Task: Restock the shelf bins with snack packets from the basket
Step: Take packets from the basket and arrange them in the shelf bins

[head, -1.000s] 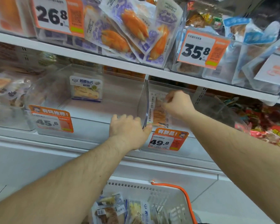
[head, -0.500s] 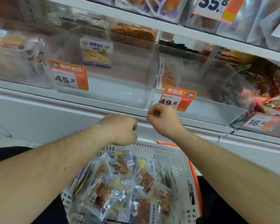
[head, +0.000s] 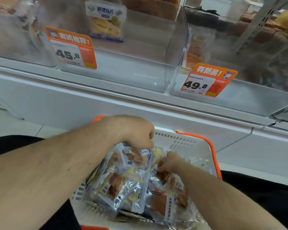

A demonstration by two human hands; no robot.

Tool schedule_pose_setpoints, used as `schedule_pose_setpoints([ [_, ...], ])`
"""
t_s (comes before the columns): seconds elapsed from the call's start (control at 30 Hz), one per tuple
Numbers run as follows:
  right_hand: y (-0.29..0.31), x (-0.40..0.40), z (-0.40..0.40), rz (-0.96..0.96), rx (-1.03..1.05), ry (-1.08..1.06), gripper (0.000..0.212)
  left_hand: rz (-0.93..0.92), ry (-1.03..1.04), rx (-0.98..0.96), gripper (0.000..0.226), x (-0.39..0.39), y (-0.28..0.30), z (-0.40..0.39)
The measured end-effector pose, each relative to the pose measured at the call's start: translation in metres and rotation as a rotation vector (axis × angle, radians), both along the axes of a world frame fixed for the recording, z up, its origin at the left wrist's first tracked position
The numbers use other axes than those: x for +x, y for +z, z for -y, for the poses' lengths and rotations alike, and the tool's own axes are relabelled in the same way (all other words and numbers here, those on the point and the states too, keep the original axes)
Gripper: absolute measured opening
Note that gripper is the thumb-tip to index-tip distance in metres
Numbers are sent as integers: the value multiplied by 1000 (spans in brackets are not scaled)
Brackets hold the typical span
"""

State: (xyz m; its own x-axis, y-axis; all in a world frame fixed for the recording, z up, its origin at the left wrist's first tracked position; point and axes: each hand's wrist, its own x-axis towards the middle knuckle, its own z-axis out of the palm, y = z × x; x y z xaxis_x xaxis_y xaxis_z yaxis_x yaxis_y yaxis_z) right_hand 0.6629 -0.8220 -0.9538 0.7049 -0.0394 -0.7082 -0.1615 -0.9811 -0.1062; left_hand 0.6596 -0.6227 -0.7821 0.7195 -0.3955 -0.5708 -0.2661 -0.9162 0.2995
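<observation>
A white shelf (head: 140,103) ran across the view, with a white base panel (head: 56,103) under its front edge. Pale floor tiles (head: 15,128) lay below.

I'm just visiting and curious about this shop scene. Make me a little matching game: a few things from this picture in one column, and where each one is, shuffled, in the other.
Things
1. right hand
2. 45.8 price tag
3. 49.8 price tag
4. orange handle

Places
A. on the front of the left clear bin
B. along the right rim of the white basket
C. down among the snack packets, gripping one
D. on the front of the right clear bin

Pairs: 1-C, 2-A, 3-D, 4-B
</observation>
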Motion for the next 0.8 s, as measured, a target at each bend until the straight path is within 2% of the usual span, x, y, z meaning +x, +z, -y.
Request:
schedule_pose_setpoints([
  [0.1, -4, 6, 0, 1, 15, -46, 59, -13, 5, 3, 19, 4, -3, 0],
  [0.23, 2, 16, -2, -9, -7, 14, 28, -24, 26, 6, 21, 5, 0, -2],
  [0.3, 10, 20, -3, -23, 42, -1, 21, -19, 40, 10, 26, 6, 4, -2],
  [0.4, 37, 25, -10, -46, 150, -7, 7, -26, 86, -55, 20, 6, 7, -4],
  [0.53, 89, 38, -16, 27, 246, 108, 18, -39, 189, -132, 29, 7, 13, -7],
  [0.6, 119, 42, -15, 129, 271, 204, 25, -19, 229, -138, 29, 8, 14, -9],
  [0.63, 136, 42, -15, 193, 295, 238, 26, -15, 259, -144, 37, 8, 14, -10],
  [0.73, 176, 38, -9, 345, 473, 244, 21, -100, 489, -243, 59, 10, 9, -19],
  [0.8, 195, 32, -2, 420, 611, 183, 25, -208, 681, -388, 71, 10, 8, -24],
])
